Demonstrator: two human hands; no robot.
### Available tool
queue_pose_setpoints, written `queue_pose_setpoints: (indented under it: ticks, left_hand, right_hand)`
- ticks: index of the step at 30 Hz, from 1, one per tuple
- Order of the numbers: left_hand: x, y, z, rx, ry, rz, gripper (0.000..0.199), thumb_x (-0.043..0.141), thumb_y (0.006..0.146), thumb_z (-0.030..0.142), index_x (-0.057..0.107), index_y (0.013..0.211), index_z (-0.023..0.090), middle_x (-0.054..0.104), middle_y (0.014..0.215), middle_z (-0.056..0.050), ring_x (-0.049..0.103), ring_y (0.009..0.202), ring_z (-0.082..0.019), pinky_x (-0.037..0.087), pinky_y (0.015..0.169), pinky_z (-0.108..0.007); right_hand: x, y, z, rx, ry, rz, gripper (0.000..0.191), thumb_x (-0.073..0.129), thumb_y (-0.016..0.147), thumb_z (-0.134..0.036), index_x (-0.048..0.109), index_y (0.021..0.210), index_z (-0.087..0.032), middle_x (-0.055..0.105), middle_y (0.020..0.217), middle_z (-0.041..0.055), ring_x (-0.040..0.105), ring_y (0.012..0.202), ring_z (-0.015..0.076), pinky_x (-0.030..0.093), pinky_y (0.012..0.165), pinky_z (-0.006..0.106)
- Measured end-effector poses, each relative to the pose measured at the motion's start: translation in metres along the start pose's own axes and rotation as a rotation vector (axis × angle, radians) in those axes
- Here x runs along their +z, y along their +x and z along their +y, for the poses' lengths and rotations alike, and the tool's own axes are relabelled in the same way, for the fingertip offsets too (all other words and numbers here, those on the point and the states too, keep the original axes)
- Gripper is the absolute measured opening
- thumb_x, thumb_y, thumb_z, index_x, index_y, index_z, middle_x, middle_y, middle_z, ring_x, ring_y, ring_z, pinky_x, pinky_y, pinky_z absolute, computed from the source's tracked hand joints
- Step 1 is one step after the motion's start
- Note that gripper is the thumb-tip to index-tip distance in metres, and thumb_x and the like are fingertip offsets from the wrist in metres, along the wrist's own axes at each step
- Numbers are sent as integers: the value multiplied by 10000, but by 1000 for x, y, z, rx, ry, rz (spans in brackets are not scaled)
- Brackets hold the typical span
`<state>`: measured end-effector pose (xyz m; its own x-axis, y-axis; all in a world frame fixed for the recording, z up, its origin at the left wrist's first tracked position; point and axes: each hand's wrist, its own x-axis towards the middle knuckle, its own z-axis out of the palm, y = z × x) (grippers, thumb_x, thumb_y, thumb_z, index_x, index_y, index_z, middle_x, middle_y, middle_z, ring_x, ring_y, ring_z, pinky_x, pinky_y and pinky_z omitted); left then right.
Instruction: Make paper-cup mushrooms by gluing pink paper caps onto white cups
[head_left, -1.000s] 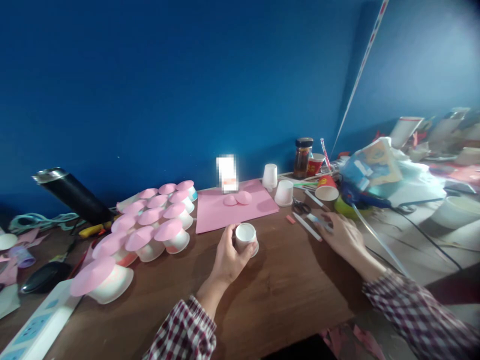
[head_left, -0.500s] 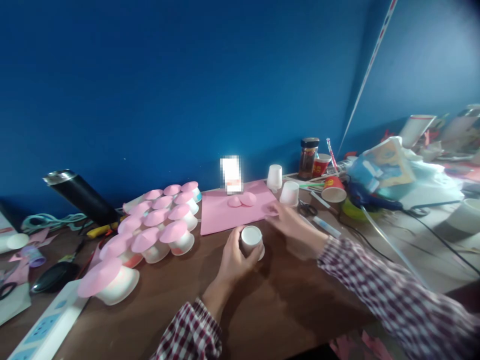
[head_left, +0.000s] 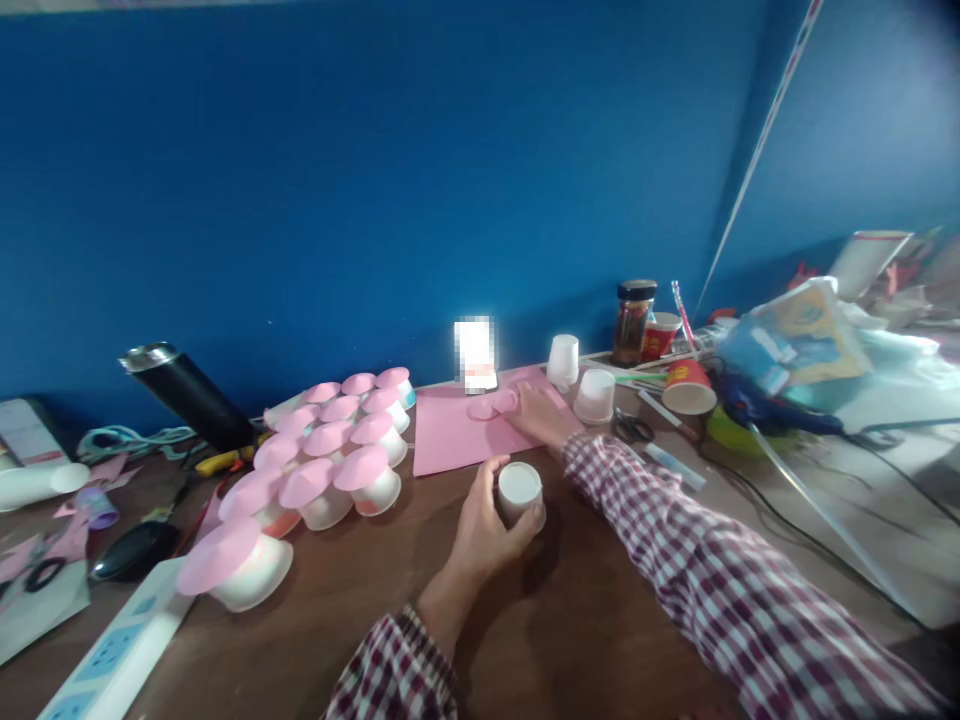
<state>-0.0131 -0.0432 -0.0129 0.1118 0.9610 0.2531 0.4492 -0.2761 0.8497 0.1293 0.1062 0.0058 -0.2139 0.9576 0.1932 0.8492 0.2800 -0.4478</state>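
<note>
In my left hand (head_left: 487,525) is a white paper cup (head_left: 520,487), held upside down just above or on the brown table, the thumb at its near right side and fingers round its left. My right hand (head_left: 536,412) stretches over a pink sheet (head_left: 442,440), its fingertips on the edge of a small pink paper cone (head_left: 507,402). A second pink cone (head_left: 481,410) lies beside that one, to its left. Rows of upturned cups with pink cone tops (head_left: 309,478) stand to the left of the sheet.
White cups (head_left: 595,396) stand right of the sheet, near scissors (head_left: 632,426) and a blue glue gun (head_left: 765,408). A jar (head_left: 634,325) and red cups (head_left: 688,388) are behind. A power strip (head_left: 112,650), a mouse (head_left: 135,550) and a black flask (head_left: 187,395) lie left.
My right hand has moved forward and left from the sheet's right edge to the pink cones. My left hand still holds the cup. The view has shifted slightly.
</note>
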Motion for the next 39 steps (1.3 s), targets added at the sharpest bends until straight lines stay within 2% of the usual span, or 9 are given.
queue_pose_setpoints:
  ticks: [9, 15, 19, 22, 26, 29, 33, 35, 39]
  left_hand:
    - [-1, 0, -8, 47, -56, -26, 665, 691, 728, 425, 423, 1273, 153, 526, 1288, -163, 507, 1197, -316, 386, 1020, -466]
    - [-5, -1, -13, 119, -239, 43, 552, 583, 835, 437, 453, 1293, 157, 520, 1312, -168, 494, 1221, -295, 374, 1027, -437]
    - [-14, 0, -1, 74, -374, 222, 420, 626, 828, 399, 554, 1179, 181, 582, 1213, -138, 558, 1120, -259, 423, 965, -378]
    - [-21, -4, 22, 122, -504, 319, 331, 663, 810, 366, 603, 1091, 200, 606, 1129, -101, 584, 1026, -211, 445, 924, -328]
    - [-18, -22, 49, 67, -752, 52, 417, 742, 750, 323, 602, 1131, 229, 613, 1143, -83, 578, 1042, -207, 451, 911, -311]
    - [-11, -37, 54, -76, -891, -51, 201, 751, 746, 262, 660, 914, 200, 644, 890, -30, 602, 848, -146, 472, 790, -258]
    - [-19, -45, 42, -202, -979, 151, 169, 760, 737, 244, 688, 878, 187, 642, 775, 1, 584, 727, -96, 469, 718, -212]
    - [-30, -40, 36, -221, -1040, 228, 197, 783, 706, 248, 696, 870, 182, 665, 780, -6, 607, 760, -106, 484, 743, -218]
    - [-48, -19, 35, -259, -1227, 377, 191, 765, 704, 215, 683, 877, 203, 688, 932, -16, 629, 932, -160, 521, 776, -279]
  right_hand:
    - [1, -9, 15, -4, 253, 182, 413, 560, 783, -196, 535, 1194, -167, 604, 1190, 111, 557, 1092, 247, 428, 925, 356]
    - [-5, -25, 18, 2, 411, 298, 612, 625, 728, -205, 437, 1308, -156, 566, 1243, 124, 540, 1134, 257, 436, 973, 408]
    - [-29, -73, -3, -69, 663, 395, 712, 693, 734, -240, 378, 1372, -197, 513, 1314, 118, 523, 1174, 261, 431, 1008, 416]
    - [-43, -125, -27, -135, 873, 324, 801, 724, 752, -236, 298, 1430, -262, 484, 1354, 117, 553, 1154, 253, 495, 945, 378]
    - [-42, -179, -49, -131, 1011, 186, 827, 709, 797, -262, 212, 1458, -282, 630, 1083, 99, 667, 900, 221, 564, 784, 350]
    - [-42, -193, -49, -157, 952, 144, 805, 699, 806, -261, 219, 1452, -263, 659, 989, 70, 669, 803, 187, 559, 737, 321]
    - [-65, -176, -20, -325, 704, 0, 636, 700, 792, -350, 416, 1340, -200, 685, 946, 58, 656, 814, 181, 533, 748, 296]
    - [-82, -154, 9, -182, 487, 87, 300, 527, 904, -392, 583, 1108, -181, 702, 921, 65, 664, 816, 178, 514, 704, 265]
    - [-105, -98, 77, 189, -157, 44, 232, 532, 876, -351, 655, 899, -156, 721, 837, 76, 670, 775, 205, 453, 648, 257]
